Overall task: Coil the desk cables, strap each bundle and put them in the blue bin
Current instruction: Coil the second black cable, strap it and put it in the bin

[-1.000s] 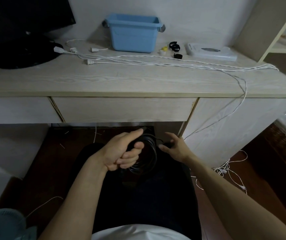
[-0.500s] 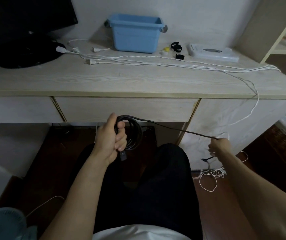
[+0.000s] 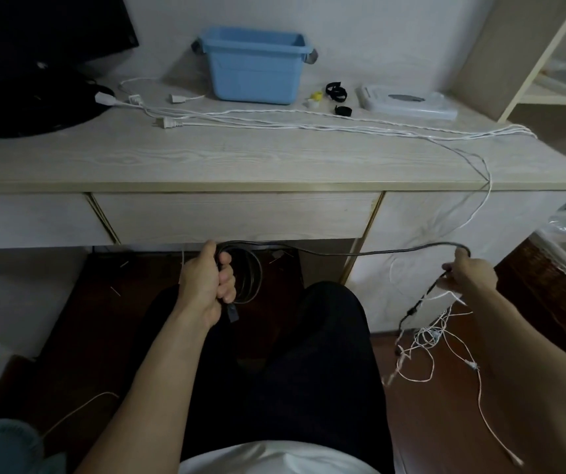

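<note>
L hand [image 3: 206,285]: grip closed round coil of black cable [image 3: 343,253], held below front edge of surface [image 3: 206,159]. R hand [image 3: 471,273]: grip closed on same cable, pulled out to right of coil; loose end hangs below it. White cables [image 3: 309,123] lie across surface in front of blue bin [image 3: 254,68]. Black straps [image 3: 336,90] just right of bin.
</note>
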A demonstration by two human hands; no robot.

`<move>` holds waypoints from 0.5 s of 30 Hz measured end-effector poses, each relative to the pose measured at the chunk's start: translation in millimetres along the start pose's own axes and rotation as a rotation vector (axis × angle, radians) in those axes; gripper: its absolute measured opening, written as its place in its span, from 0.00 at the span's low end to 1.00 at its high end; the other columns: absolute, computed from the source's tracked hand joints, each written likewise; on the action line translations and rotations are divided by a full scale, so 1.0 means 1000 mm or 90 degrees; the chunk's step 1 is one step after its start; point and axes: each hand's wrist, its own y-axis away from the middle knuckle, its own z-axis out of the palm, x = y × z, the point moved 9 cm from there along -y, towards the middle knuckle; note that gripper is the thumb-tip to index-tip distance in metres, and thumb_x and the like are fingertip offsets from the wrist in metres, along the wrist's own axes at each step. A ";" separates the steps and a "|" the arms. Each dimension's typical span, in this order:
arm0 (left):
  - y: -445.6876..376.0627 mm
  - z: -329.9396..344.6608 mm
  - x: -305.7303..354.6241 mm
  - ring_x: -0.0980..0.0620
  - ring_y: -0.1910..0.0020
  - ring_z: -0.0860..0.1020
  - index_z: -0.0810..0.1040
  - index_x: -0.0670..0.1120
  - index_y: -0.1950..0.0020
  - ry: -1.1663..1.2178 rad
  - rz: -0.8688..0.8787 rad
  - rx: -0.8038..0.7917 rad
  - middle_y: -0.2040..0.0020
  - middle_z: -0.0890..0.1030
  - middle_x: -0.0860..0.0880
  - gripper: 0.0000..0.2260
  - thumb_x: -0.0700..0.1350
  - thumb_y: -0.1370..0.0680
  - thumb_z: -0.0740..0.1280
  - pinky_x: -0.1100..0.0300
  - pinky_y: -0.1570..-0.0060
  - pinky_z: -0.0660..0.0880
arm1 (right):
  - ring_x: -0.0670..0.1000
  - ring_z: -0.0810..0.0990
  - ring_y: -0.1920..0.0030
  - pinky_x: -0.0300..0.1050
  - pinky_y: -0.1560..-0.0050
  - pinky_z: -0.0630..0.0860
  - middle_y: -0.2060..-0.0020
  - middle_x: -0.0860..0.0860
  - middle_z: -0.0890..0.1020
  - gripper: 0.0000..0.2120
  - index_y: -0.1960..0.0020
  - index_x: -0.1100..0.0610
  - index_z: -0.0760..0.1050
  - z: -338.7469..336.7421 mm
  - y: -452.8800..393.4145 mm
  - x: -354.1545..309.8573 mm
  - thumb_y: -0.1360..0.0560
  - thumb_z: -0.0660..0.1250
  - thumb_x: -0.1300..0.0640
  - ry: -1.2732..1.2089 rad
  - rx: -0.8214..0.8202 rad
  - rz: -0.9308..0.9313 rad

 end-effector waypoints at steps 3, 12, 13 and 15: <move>0.003 0.005 -0.010 0.55 0.82 0.59 0.70 0.46 0.64 -0.106 -0.048 -0.052 0.78 0.63 0.52 0.20 0.55 0.16 0.56 0.62 0.81 0.57 | 0.47 0.81 0.77 0.34 0.69 0.79 0.70 0.56 0.84 0.11 0.61 0.61 0.80 -0.001 0.009 -0.024 0.24 0.72 0.54 0.035 -0.044 -0.088; 0.007 0.015 -0.015 0.54 0.80 0.60 0.69 0.46 0.65 -0.209 -0.052 -0.109 0.78 0.64 0.52 0.21 0.55 0.16 0.55 0.59 0.79 0.61 | 0.55 0.82 0.57 0.53 0.52 0.79 0.56 0.57 0.84 0.09 0.49 0.59 0.81 0.004 0.064 -0.096 0.23 0.72 0.53 0.095 -0.002 -0.365; 0.006 0.014 -0.015 0.54 0.80 0.61 0.69 0.46 0.65 -0.215 -0.053 -0.112 0.77 0.65 0.51 0.20 0.55 0.16 0.55 0.59 0.78 0.62 | 0.53 0.81 0.59 0.51 0.54 0.78 0.56 0.58 0.84 0.10 0.47 0.60 0.80 0.005 0.071 -0.104 0.22 0.70 0.53 0.069 -0.016 -0.381; 0.005 0.012 -0.016 0.53 0.80 0.61 0.70 0.45 0.64 -0.226 -0.055 -0.119 0.77 0.65 0.51 0.20 0.54 0.16 0.55 0.59 0.78 0.63 | 0.50 0.79 0.64 0.46 0.61 0.76 0.57 0.60 0.82 0.12 0.44 0.61 0.79 0.004 0.083 -0.117 0.20 0.67 0.53 0.012 -0.032 -0.411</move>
